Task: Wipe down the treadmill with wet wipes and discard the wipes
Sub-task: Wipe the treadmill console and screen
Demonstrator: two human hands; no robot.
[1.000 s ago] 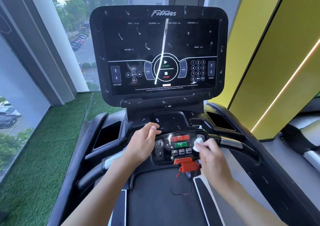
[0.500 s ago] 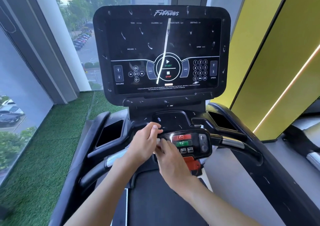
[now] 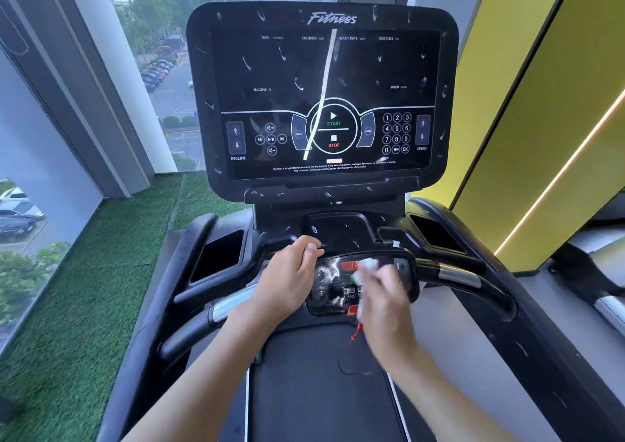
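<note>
Treadmill (image 3: 324, 391) fills the middle of the view, with its big dark screen (image 3: 324, 96) up top and a small button panel (image 3: 338, 282) low down between the two side bars. The wet wipe (image 3: 367, 267) is on that small panel, right over the red and green buttons.

The right hand (image 3: 385, 303) has the wipe bunched under its fingers and presses it on the panel. The hand looks blurry, so it is likely rubbing fast. Its fingers are curled around the wipe, not spread flat.

The left hand (image 3: 291, 279) rests on the panel's upper left edge, fingers bent over the top. It holds no wipe. It is probably there to keep the person steady while the other hand rubs.

A red clip (image 3: 353, 309) with a red string hangs from the panel's lower edge, just beside the right hand. The string could get caught by the wipe.

The big screen has small marks all over it, so it may need a wipe too. No bin can be seen.
</note>
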